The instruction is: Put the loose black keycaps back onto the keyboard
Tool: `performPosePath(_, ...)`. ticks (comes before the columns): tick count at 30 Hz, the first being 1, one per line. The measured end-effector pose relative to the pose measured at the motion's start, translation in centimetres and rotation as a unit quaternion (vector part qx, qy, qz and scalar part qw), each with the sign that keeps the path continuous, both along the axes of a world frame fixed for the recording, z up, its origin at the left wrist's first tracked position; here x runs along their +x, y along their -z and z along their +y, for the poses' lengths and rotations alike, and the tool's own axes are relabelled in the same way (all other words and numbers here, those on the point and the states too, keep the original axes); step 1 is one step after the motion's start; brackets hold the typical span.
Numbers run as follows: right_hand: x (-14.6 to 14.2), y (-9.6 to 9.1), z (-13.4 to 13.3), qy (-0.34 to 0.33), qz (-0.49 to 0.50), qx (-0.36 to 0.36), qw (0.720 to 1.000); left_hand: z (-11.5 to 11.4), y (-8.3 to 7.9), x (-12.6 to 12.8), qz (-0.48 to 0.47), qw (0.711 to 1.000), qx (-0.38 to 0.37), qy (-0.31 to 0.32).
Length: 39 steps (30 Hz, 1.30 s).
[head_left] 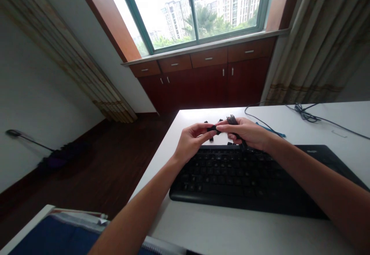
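Above the far edge of a black keyboard [219, 170], my two hands meet at fingertip height. My left hand [190, 139] is closed, thumb and fingers pinching a small black keycap [213, 128]. The fingertips of my right hand [248, 131] touch the same piece from the other side. That right hand is also wrapped round a dark brush [231, 120], bristle end up and its handle pointing down toward the keyboard. Several loose black keycaps [211, 139] lie on the white table around my fingers, partly hidden by them.
The white table [185, 224] carries a thin black cable [309, 114] coiled at the back right. A blue strip [271, 130] and a bent wire [338, 134] lie there too. Beyond the table are red cabinets [199, 85]. Blue fabric [58, 235] is at lower left.
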State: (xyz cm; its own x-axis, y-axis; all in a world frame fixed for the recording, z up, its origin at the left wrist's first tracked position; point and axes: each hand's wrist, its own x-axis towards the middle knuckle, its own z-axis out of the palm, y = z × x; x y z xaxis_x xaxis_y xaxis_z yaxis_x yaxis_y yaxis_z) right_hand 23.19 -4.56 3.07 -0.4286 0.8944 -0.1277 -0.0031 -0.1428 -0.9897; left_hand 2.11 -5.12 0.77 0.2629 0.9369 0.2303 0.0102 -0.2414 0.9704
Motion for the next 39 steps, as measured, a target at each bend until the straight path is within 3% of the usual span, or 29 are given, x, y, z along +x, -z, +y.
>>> performPosePath(7, 0.0, 0.1, 0.0, 0.017, 0.024, -0.012, 1.0, -0.1, 0.2, 0.3, -0.089, 0.993, -0.076, 0.028)
performPosePath(12, 0.0, 0.3, 0.1, 0.047, 0.063, -0.049, 0.996, 0.0, 0.0, 0.4, -0.173, 0.957, -0.229, 0.052)
performPosePath(16, -0.1, 0.2, 0.0, 0.068, 0.087, -0.067, 0.992, -0.2, -0.3, 0.4, -0.197, 0.936, -0.28, 0.077)
performPosePath(31, -1.3, 0.3, -0.6, 0.079, 0.067, -0.056, 0.993, -0.4, 0.6, 0.5, -0.043, 0.991, -0.125, 0.015)
performPosePath(39, -0.4, 0.5, -0.7, 0.031, -0.043, 0.028, 0.998, 0.1, 0.4, 0.2, -0.061, 0.988, -0.14, 0.028)
